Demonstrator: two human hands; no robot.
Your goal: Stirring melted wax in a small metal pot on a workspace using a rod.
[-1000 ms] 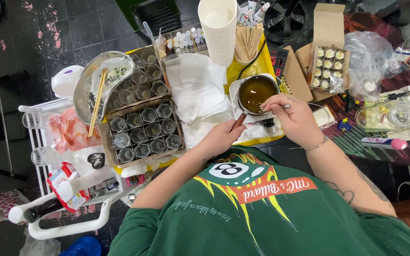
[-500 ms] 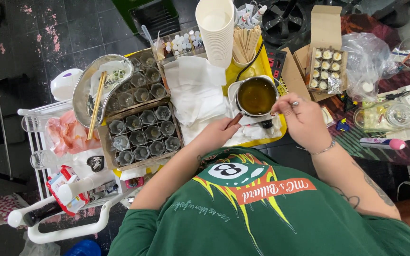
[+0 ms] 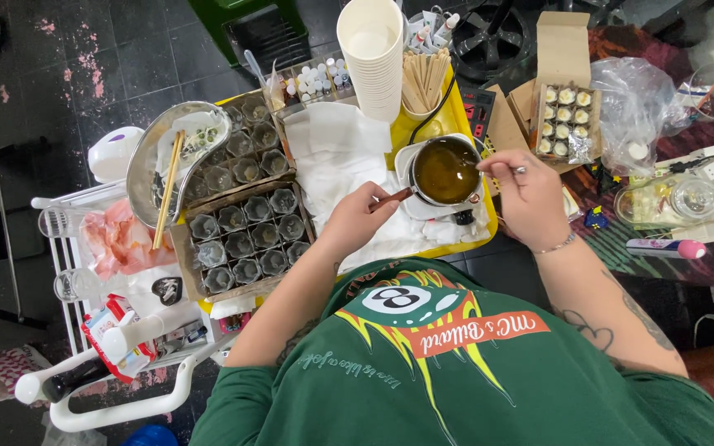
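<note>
A small metal pot of amber liquid stands on a white base at the middle of a yellow tray. My left hand is closed around the pot's brown handle. My right hand pinches a thin metal spoon, whose tip reaches the pot's right rim. Crumpled white paper towels lie just left of the pot.
Cardboard trays of small empty glass jars sit left of the towels, beside a metal bowl with chopsticks. Behind the pot are stacked paper cups, wooden sticks and small bottles. A box of filled jars stands at the right.
My right hand rose from the pot's near side to its right rim with the spoon. My left hand slid slightly left and up on the handle.
</note>
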